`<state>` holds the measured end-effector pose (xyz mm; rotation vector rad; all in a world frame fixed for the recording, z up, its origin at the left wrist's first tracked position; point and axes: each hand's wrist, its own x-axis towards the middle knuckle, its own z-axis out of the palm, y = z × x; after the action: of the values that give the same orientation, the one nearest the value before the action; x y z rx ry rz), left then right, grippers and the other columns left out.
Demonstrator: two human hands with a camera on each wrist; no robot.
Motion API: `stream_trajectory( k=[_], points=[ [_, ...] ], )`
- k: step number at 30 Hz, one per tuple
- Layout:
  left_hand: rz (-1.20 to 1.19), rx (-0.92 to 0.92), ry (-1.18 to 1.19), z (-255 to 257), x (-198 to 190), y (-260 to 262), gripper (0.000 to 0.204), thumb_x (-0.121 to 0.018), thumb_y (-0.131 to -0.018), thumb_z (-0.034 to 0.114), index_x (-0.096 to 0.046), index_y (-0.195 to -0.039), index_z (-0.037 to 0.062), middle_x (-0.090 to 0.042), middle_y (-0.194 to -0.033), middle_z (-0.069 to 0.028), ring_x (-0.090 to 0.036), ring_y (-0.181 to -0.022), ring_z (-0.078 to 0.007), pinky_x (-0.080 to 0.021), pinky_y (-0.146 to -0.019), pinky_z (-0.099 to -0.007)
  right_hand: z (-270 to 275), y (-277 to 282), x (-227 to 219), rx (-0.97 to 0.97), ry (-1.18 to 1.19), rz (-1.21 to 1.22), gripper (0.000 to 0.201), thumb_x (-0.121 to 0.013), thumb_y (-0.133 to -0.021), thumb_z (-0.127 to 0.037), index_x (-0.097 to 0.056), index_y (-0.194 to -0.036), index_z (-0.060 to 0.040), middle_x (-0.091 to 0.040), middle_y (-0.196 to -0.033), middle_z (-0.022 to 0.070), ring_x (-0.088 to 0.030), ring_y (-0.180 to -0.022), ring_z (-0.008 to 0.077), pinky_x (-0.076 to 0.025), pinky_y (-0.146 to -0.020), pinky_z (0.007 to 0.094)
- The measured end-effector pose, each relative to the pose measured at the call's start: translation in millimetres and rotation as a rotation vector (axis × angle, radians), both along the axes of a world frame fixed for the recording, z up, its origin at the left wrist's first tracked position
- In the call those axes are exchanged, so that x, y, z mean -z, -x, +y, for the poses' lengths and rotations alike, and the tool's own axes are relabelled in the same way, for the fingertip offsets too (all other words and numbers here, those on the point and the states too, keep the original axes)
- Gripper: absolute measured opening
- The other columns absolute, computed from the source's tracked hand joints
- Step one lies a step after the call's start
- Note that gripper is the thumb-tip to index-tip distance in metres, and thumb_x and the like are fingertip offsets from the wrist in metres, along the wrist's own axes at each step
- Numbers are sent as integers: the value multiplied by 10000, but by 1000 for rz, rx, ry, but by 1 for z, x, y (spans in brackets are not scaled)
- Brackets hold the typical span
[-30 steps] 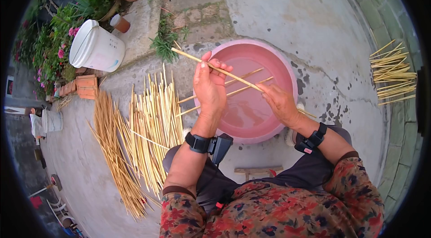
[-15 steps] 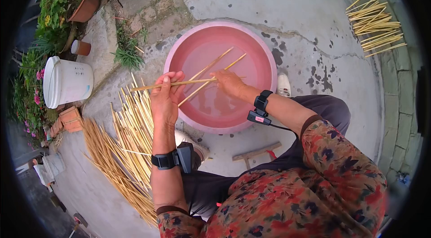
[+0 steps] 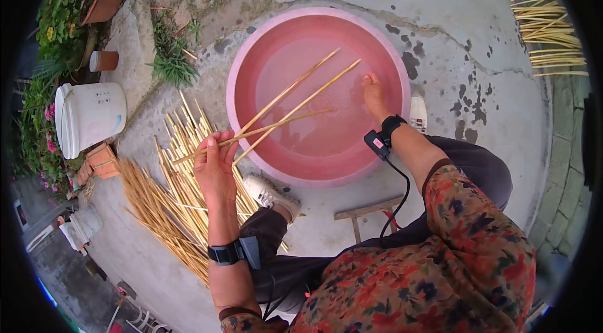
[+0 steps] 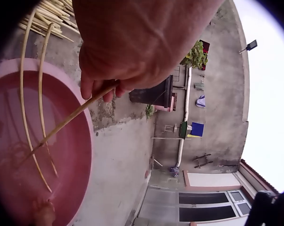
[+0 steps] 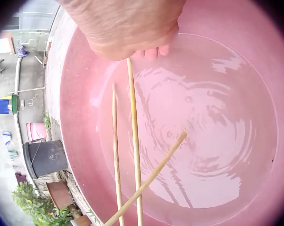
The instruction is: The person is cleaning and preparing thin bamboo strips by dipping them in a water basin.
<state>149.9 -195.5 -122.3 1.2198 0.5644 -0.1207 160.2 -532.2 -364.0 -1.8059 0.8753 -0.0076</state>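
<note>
My left hand [image 3: 217,166] pinches a thin, pale stick [image 3: 300,116] near one end, left of the pink basin [image 3: 236,82]. From that hand the stick slants out over the basin, its far part above the shallow water. Two more sticks [image 3: 286,90] reach across the basin's near left rim into it, crossing the held one in view. Over the basin's right side is my right hand [image 3: 375,96], holding nothing, its fingers loosely bent. The right wrist view shows ripples on the water [image 5: 198,117] below this hand [image 5: 132,28].
Beside the basin, a spread of pale sticks [image 3: 182,176] and a browner bundle [image 3: 147,201] lie on the concrete. Another stick pile [image 3: 549,32] is at the far right by the wall. A white bucket [image 3: 94,116] and potted plants stand left. A low wooden stool [image 3: 367,209] is near my legs.
My right hand has let go of the stick and moved right over the basin. The left hand keeps the stick, now lower and further left, with its far end over the water.
</note>
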Motion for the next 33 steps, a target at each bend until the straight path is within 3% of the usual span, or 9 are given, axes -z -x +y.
stream_trajectory(
  k=[4, 6, 9, 13, 16, 21, 23, 28, 33],
  points=[
    [-37, -59, 20, -1, 11, 10, 181, -428, -901, 139, -510, -970, -7, -583, -955, -156, -554, -987, -284, -495, -824, -376, 17, 13, 41, 204, 387, -216, 211, -459, -851, -156, -557, -972, -14, -601, -808, 95, -566, -761, 230, -448, -702, 311],
    [-33, -6, 28, -6, 17, 11, 182, -424, -902, 137, -500, -987, -5, -580, -962, -158, -550, -994, -284, -488, -837, -379, 5, 21, 56, 116, -1201, -68, 200, -487, -865, -203, -564, -902, -22, -581, -732, 71, -578, -665, 211, -471, -610, 291],
    [-45, -62, 46, -14, 17, 6, 171, -406, -905, 110, -497, -997, -3, -583, -966, -156, -566, -967, -262, -500, -810, -344, 44, -2, -47, 87, -1322, 16, 245, -512, -865, -275, -548, -881, -34, -576, -737, 61, -584, -642, 176, -489, -574, 279],
    [-58, -24, 150, -27, 26, 4, 172, -411, -902, 104, -493, -1002, -10, -574, -981, -158, -555, -980, -259, -478, -840, -346, 106, -14, -170, -532, -1388, -178, 275, -481, -883, -289, -551, -852, -25, -585, -787, 71, -592, -678, 164, -504, -619, 276],
    [-88, 46, 197, -40, 27, -1, 203, -392, -915, 147, -497, -997, -6, -567, -977, -134, -558, -941, -225, -467, -829, -312, 145, -10, -237, -756, -1275, -243, 259, -438, -906, -244, -546, -885, -9, -585, -828, 60, -589, -737, 159, -490, -658, 289],
    [-86, -8, 389, -74, 8, -18, 258, -376, -923, 243, -506, -957, 22, -543, -911, -68, -548, -843, -154, -462, -742, -284, 152, -15, -264, -1098, -34, -908, 147, -501, -809, -46, -541, -950, -46, -566, -885, 68, -540, -870, 233, -453, -741, 312],
    [-79, -95, 454, -81, 2, -19, 189, -432, -908, 209, -511, -929, 39, -539, -854, -55, -548, -775, -131, -462, -687, -260, 146, -13, -264, -1055, 7, -913, 188, -520, -777, -26, -540, -961, -57, -553, -895, 76, -529, -873, 252, -445, -749, 324],
    [-162, 205, 311, -88, -17, -18, 216, -390, -918, 191, -439, -1018, 6, -539, -1065, -154, -524, -996, -208, -444, -825, -336, 127, -1, -236, -808, 128, -1010, 233, -544, -735, -23, -532, -958, -90, -539, -908, 78, -517, -860, 274, -433, -725, 370],
    [-157, 88, 251, -89, -21, -15, 214, -371, -921, 182, -433, -1028, 8, -501, -1115, -173, -515, -984, -219, -445, -809, -359, 105, 14, -203, -1043, 306, -477, 184, -522, -769, -101, -506, -950, -80, -537, -913, 96, -509, -862, 292, -412, -732, 391]
  ],
)
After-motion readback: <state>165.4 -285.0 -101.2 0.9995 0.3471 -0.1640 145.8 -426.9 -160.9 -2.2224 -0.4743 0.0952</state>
